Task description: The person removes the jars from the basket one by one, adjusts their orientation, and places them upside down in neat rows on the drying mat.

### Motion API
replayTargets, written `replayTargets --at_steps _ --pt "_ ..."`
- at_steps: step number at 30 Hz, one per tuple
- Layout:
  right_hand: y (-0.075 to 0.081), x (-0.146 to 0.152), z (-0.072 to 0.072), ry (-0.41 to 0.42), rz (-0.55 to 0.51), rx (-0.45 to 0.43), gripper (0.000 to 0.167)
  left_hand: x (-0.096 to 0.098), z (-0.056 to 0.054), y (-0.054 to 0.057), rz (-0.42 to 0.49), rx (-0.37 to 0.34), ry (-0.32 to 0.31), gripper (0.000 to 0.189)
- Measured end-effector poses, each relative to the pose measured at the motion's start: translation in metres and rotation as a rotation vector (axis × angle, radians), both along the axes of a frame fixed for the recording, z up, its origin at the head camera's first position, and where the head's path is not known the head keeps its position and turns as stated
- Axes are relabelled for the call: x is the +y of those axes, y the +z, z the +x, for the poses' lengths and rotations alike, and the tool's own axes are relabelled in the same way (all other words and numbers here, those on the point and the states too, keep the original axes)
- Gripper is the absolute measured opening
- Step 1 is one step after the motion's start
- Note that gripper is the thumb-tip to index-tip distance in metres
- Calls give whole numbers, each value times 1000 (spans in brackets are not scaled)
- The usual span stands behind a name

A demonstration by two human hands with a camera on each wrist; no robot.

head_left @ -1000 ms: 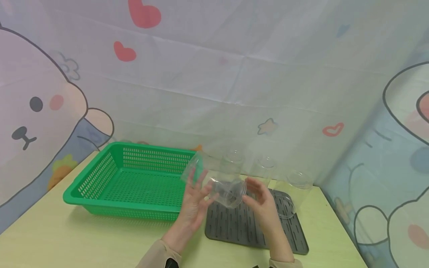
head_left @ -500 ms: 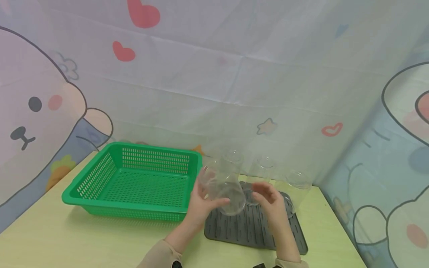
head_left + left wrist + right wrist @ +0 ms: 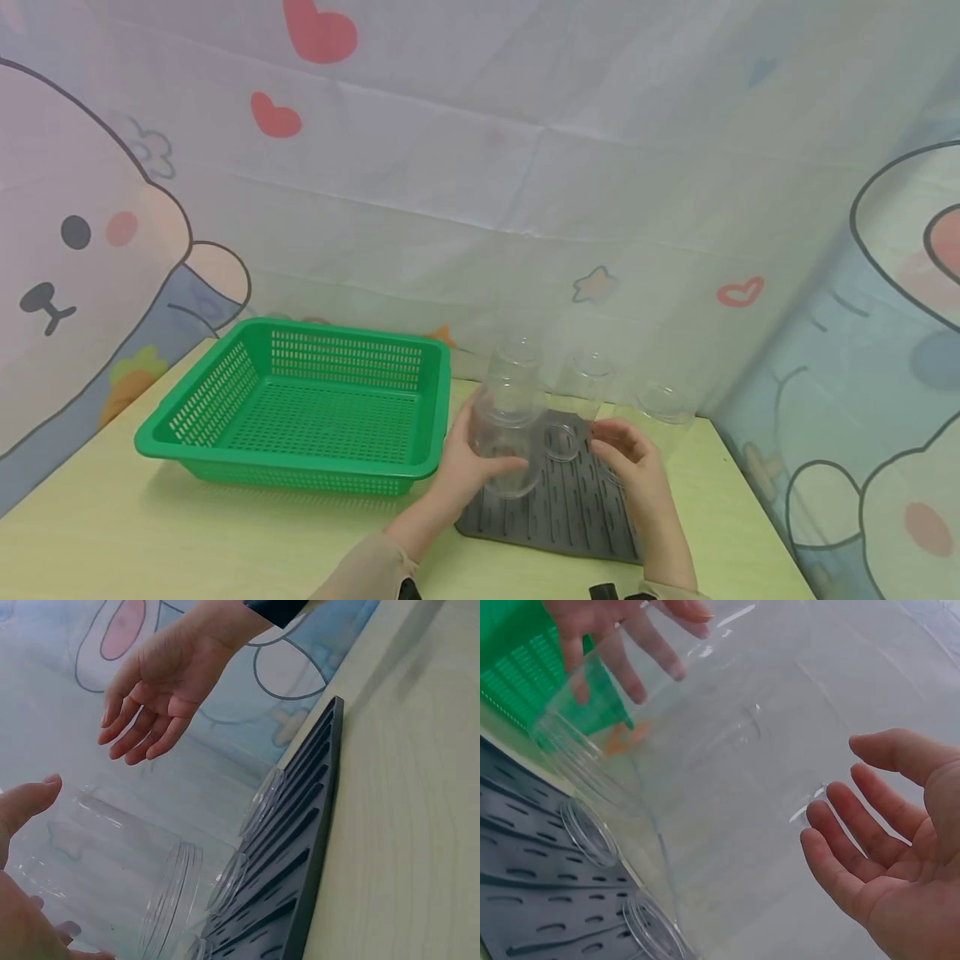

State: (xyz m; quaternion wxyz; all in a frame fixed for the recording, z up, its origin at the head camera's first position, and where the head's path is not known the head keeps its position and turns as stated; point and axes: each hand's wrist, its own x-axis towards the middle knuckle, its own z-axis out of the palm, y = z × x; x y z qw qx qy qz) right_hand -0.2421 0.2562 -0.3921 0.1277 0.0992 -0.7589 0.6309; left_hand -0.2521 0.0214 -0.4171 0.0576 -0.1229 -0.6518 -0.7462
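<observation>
A clear plastic jar (image 3: pixel 508 454) is upright in my left hand (image 3: pixel 463 458), which grips its side with fingers behind and thumb in front. In the left wrist view the jar's threaded rim (image 3: pixel 176 892) faces down, close over the dark grey ridged mat (image 3: pixel 319 817). My right hand (image 3: pixel 633 462) hovers to the right of the jar, apart from it, its fingers loosely bent and holding nothing. In the right wrist view the right hand's fingers (image 3: pixel 855 832) stand away from the held jar, and the left hand's fingers (image 3: pixel 656 649) show through its clear wall.
Several other clear jars stand mouth down on the mat: a back-left jar (image 3: pixel 519 350), a middle jar (image 3: pixel 591 367) and a right jar (image 3: pixel 666 404). A green plastic basket (image 3: pixel 292 462) sits on the pale table (image 3: pixel 247 542) to the left. A patterned cloth (image 3: pixel 450 167) hangs behind.
The jar has turned from lying sideways between both hands to upright with its rim down, and has come lower over the mat. My right hand has moved off it to the right.
</observation>
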Motion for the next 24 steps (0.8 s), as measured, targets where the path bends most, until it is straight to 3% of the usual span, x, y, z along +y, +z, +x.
replayTargets --at_steps 4,11,14,19,24 --pt "-5 8 -2 -30 19 -47 34 3 -2 -5 -30 -17 -5 106" --pt "-12 26 -4 -47 8 -33 35 6 -2 -11 -43 -14 -22 102" --pt "-15 37 -4 -44 -30 -32 35 7 -2 -13 -60 -29 -15 102" --pt "-22 57 -3 -27 -127 -11 16 9 -2 -17 -76 -52 -13 106" --pt "-25 68 0 -24 -211 7 24 10 -3 -22 -92 -57 -8 107"
